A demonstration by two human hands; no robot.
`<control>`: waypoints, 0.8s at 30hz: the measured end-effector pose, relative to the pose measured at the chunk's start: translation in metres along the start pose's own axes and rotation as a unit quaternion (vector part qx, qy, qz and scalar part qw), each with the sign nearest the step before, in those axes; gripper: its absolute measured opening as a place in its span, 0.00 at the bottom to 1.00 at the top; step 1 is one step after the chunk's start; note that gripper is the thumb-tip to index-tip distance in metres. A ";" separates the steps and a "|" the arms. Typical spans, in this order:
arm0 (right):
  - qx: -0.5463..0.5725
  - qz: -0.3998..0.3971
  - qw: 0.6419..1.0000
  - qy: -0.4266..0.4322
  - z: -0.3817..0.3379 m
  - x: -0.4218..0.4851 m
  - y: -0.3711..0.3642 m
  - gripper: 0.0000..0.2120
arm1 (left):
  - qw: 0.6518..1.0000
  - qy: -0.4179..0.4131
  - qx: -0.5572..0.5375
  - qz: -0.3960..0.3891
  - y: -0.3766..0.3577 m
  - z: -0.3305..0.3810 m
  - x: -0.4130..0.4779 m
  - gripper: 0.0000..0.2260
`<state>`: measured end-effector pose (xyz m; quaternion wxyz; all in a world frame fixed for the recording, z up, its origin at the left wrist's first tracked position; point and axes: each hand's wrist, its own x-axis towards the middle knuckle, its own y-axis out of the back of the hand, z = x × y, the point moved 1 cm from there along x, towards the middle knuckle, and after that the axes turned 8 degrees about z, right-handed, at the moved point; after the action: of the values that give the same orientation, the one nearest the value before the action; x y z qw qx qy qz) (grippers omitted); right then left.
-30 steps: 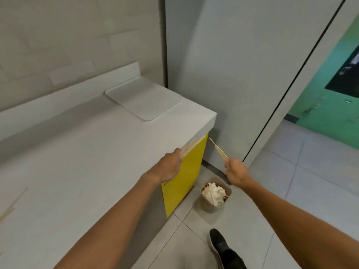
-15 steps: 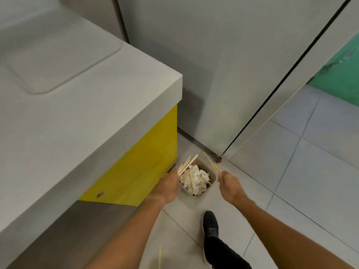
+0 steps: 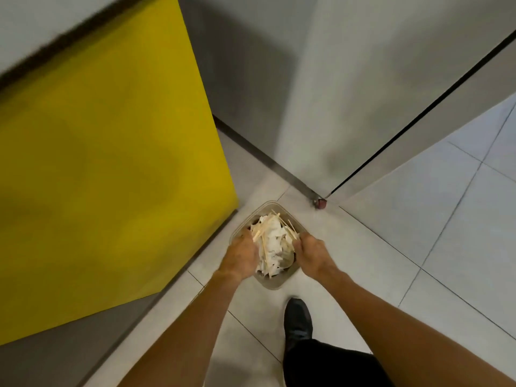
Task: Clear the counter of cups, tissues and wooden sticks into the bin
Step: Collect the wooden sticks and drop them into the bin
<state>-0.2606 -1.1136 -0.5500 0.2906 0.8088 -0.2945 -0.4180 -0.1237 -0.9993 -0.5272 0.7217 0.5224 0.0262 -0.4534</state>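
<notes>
A black shoe (image 3: pixel 297 319) is seen at 6 o'clock on smooth tiles (image 3: pixel 363 275). Beyond, thin wooden sticks (image 3: pixel 265 227) are gripped by the curled fingers of the left hand (image 3: pixel 241 255) and right hand (image 3: pixel 310 252), over crumpled tissues (image 3: pixel 275 244) in the rounded bin (image 3: pixel 272 285), at 5 o'clock of a flat yellow panel (image 3: pixel 111 163).

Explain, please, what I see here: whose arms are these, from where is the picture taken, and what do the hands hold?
No machine here: a person wears a camera on the head, so it looks down along their own arms. The left hand and right hand reach into a small bin standing on the tiled floor beside a yellow cabinet panel. The bin is full of crumpled tissues. Each hand grips a few wooden sticks over it. The black shoe is the person's.
</notes>
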 end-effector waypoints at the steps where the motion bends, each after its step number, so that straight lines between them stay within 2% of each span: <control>1: 0.000 -0.009 1.000 0.005 0.001 0.004 -0.003 0.19 | 1.000 -0.001 -0.001 -0.005 -0.004 -0.002 0.005 0.15; 7: 0.014 -0.016 1.000 0.020 -0.001 -0.007 0.007 0.24 | 1.000 0.002 0.006 -0.017 0.002 -0.010 -0.001 0.21; 15: -0.038 0.000 0.998 0.042 -0.036 -0.061 0.055 0.24 | 0.999 -0.036 0.009 0.005 0.071 0.005 -0.061 0.21; 20: -0.019 0.077 0.995 0.054 -0.098 -0.131 0.101 0.22 | 0.992 -0.118 -0.004 0.045 0.143 0.024 -0.122 0.20; 24: 0.010 0.155 0.980 0.126 -0.164 -0.196 0.141 0.23 | 0.978 -0.189 -0.027 0.090 0.215 0.037 -0.181 0.20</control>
<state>-0.2482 -1.0290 -0.2712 0.3786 0.8023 -0.3817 -0.2595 -0.0991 -0.9054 -0.2611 0.7652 0.4082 -0.1456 -0.4760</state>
